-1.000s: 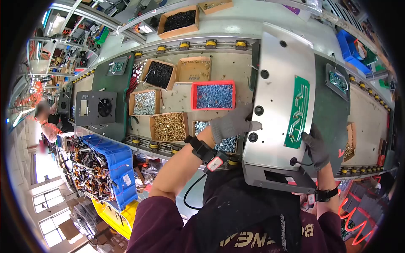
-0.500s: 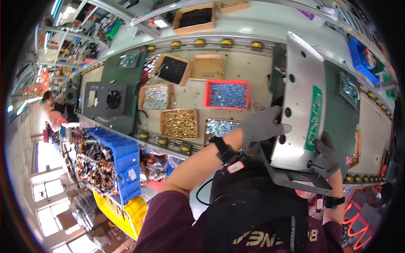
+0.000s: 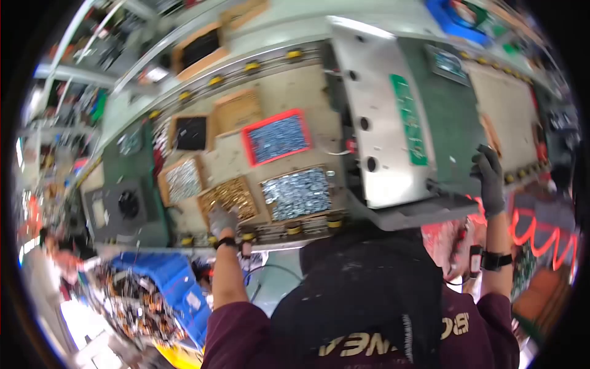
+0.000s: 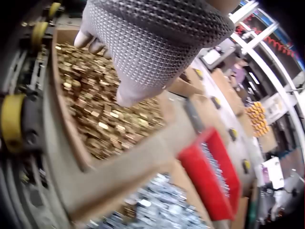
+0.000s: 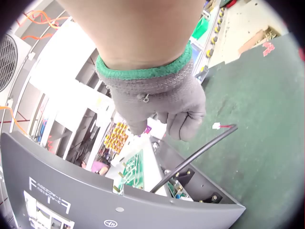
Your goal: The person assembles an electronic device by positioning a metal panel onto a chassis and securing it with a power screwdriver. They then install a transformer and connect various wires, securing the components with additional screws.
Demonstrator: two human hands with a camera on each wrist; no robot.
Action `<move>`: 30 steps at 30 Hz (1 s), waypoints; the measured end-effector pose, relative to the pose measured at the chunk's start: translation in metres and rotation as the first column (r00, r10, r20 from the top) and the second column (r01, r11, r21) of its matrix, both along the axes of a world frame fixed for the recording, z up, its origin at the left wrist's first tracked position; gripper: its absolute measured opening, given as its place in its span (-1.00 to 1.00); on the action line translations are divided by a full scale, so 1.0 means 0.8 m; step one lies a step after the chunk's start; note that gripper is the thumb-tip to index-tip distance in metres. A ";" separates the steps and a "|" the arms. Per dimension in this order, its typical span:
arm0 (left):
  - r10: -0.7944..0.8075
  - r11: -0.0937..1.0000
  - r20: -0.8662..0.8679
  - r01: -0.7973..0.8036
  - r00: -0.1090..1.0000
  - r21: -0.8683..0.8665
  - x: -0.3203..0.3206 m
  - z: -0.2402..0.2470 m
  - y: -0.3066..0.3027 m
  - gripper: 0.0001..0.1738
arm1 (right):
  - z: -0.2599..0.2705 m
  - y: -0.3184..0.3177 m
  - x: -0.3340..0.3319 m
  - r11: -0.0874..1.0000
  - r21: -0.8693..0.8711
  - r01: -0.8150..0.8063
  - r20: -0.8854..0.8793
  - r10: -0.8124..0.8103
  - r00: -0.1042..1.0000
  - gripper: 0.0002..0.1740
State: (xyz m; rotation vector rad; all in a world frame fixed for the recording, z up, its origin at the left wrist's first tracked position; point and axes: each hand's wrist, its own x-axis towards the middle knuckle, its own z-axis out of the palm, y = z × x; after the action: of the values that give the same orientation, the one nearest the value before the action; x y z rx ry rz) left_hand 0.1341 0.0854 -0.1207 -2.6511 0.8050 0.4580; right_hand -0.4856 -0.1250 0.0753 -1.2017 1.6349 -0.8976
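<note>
My gloved left hand (image 3: pixel 222 219) is at the cardboard box (image 4: pixel 72 136) of small brass-coloured parts (image 4: pixel 102 114). Its fingertips point down at the heap, the thumb apart from them; no part shows in its grasp. A metal housing (image 3: pixel 384 175) with a silver panel and a long green circuit board (image 3: pixel 407 123) stands in front of me on a green board (image 3: pixel 452 129). To the right of the housing is my gloved right hand (image 3: pixel 490 178), raised, fingers loosely bent. In the right wrist view a black cable (image 5: pixel 195 155) rises from the housing below that hand, apart from it.
Near the left hand stand a box of silvery parts (image 3: pixel 298 194), a red bin (image 3: pixel 247 147) of bluish parts and a box of black parts (image 3: pixel 192 133). Another dark housing (image 3: pixel 114 209) lies at the left. A blue crate (image 3: pixel 190 301) stands below the line's edge.
My left hand has left the housing's edge and moved left to the brass-coloured parts. My right hand has come off the housing's lower right side and moved outward. The head view has shifted and blurred.
</note>
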 end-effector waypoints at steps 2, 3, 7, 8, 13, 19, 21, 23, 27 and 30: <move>-0.087 0.951 -0.101 0.053 0.991 -0.305 0.023 -0.023 0.025 -0.64 | 0.013 0.072 -0.056 0.992 -0.051 0.117 -0.084 -0.121 0.989 -0.61; -0.108 0.912 -0.084 0.066 0.991 -0.404 0.016 -0.013 0.026 -0.78 | -0.008 0.095 -0.072 0.992 -0.077 0.097 -0.088 -0.104 0.991 -0.63; -0.110 0.913 -0.183 0.026 0.977 -0.408 0.034 -0.009 0.029 -0.80 | -0.061 0.199 -0.128 0.957 0.282 -0.072 -0.617 0.238 0.750 -0.67; -0.055 0.912 -0.192 -0.029 0.980 -0.409 0.033 -0.006 0.027 -0.83 | -0.070 0.218 -0.134 0.958 0.282 -0.052 -0.617 0.222 0.755 -0.67; 0.200 0.621 -0.712 -0.649 0.673 -0.438 0.054 -0.001 0.028 -0.77 | -0.147 0.290 -0.200 0.540 0.626 -0.563 -0.774 0.519 -0.362 -0.49; 0.034 0.056 -0.979 -0.978 0.201 -0.199 0.049 0.061 0.007 -0.72 | -0.169 0.258 -0.228 0.376 0.619 -0.689 -0.784 0.345 -0.516 -0.67; -0.186 -0.077 -0.962 -0.973 -0.202 0.219 0.051 0.075 0.003 -0.72 | -0.172 0.242 -0.231 0.296 0.614 -0.732 -0.786 0.321 -0.529 -0.76; -0.286 0.109 -0.927 -0.969 -0.242 0.220 0.033 0.079 -0.006 -0.77 | -0.174 0.231 -0.228 0.307 0.618 -0.724 -0.773 0.409 -0.486 -0.82; -0.347 0.370 -0.852 -0.892 -0.391 0.259 -0.072 0.135 -0.055 -0.87 | -0.111 0.198 -0.140 0.563 0.631 -0.534 -0.748 0.624 -0.225 -0.77; -0.355 0.585 -0.800 -0.783 -0.483 0.213 -0.157 0.194 -0.079 -0.87 | -0.055 0.190 -0.044 0.588 0.448 -0.673 -0.799 0.602 -0.006 -0.57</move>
State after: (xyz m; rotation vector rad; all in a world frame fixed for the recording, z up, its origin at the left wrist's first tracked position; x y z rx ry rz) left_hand 0.0083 0.0225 0.0343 -1.7975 0.1252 3.8889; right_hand -0.5207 0.0268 0.0313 -2.5183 1.4065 0.5604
